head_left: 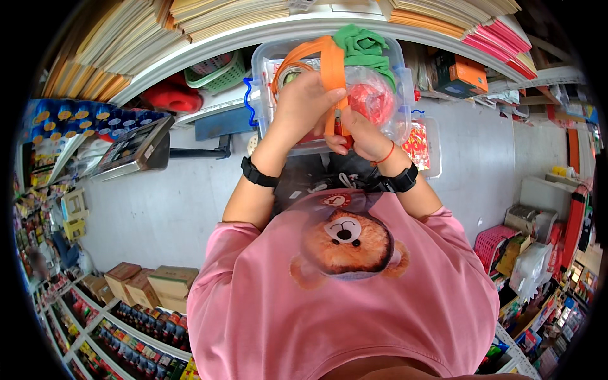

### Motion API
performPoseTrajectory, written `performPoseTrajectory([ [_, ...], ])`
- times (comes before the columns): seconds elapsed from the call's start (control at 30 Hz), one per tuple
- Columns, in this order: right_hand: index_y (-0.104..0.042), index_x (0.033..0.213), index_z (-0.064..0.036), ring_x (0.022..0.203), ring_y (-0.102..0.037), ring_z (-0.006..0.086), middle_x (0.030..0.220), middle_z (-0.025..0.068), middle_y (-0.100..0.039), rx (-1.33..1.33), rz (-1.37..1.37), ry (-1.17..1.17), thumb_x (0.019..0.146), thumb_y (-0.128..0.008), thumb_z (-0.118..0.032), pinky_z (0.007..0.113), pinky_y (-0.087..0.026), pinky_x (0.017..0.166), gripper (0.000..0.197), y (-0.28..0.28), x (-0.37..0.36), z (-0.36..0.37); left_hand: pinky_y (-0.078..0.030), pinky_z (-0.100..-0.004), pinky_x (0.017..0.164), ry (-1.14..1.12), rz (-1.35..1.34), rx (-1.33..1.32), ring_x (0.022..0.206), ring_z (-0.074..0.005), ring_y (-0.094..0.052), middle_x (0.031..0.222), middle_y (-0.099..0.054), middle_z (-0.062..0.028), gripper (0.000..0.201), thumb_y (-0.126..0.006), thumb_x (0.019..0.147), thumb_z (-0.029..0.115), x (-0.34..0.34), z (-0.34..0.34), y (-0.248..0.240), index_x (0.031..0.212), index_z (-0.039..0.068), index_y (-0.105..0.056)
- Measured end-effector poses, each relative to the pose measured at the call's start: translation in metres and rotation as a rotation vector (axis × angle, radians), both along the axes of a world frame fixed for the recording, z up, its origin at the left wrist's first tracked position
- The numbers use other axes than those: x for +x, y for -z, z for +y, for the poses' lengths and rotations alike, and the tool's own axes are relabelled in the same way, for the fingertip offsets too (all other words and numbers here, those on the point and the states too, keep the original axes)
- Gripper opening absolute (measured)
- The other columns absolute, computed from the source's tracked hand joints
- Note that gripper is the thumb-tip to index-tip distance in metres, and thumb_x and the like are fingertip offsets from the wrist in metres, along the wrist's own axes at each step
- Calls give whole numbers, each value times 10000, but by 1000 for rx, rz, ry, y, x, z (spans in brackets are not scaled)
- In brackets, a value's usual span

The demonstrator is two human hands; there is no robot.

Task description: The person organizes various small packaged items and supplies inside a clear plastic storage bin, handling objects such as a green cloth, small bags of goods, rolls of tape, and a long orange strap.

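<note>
An orange band that looks like a zipper [332, 60], with a small metal slider near its lower end, arches over a clear plastic bin [403, 117]. My left hand [301, 107] pinches it between thumb and fingers, the thumb lying across the band. Just below and to the right, my right hand [367, 134] is closed on its lower end beside the slider. Inside the bin sit a bunched green cloth [364, 49] and a pinkish-red bundle [373, 102] in clear plastic. My left hand partly covers further orange loops and a pale roll.
Shelves with stacked paper envelopes [228, 19] run behind the bin. A green basket [218, 75] and a red object [172, 95] sit at the far left. A low clear container [432, 149] stands right of the bin. Cardboard boxes [171, 282] lie at the lower left.
</note>
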State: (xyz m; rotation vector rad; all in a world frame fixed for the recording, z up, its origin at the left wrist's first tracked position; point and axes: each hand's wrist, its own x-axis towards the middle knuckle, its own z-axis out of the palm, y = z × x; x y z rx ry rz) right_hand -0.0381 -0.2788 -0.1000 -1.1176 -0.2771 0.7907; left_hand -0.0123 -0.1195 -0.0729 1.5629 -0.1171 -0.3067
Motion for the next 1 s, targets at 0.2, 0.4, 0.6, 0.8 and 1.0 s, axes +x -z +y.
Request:
performPoseTrajectory([
  [0.2,-526,970,-30,525,-373,96,617,-22,-361,-80,19,31,976,-445,-534,238,-317,491,511,14,-1,1,-425,-259,435,-139,-11,-33,474,-110,-541,679,-634,-32,172,-697,868,144,-2,-5,2,918,-7,-631],
  [0.4,-513,933,-35,528,-396,98,619,-27,-369,30,44,3,997,-433,-457,240,-307,486,434,11,0,-2,-338,-201,342,-195,24,-127,402,-56,-486,662,-653,-26,146,-644,920,157,-3,-2,5,972,21,-644],
  [0.6,-506,940,-58,539,-416,100,639,-19,-384,-8,-121,-49,935,-365,-655,229,-327,502,613,21,-1,-4,-325,-197,345,-156,-90,-131,411,-39,-477,699,-657,-16,162,-645,923,185,-6,-12,11,975,31,-652],
  [0.8,-488,943,-73,541,-428,110,640,-11,-396,1,-21,-41,986,-388,-553,238,-338,505,492,19,-1,-6,-498,-258,667,-165,54,-88,757,-82,-606,862,-684,-44,177,-668,895,137,-8,-12,5,958,-25,-632],
  [1.0,-486,953,-71,553,-437,122,645,-2,-403,-96,2,46,1022,-378,-459,255,-364,524,410,13,-1,-5,-499,-256,671,-132,-22,-160,776,-85,-614,884,-685,-66,195,-646,909,139,-5,-11,20,1009,-24,-606],
])
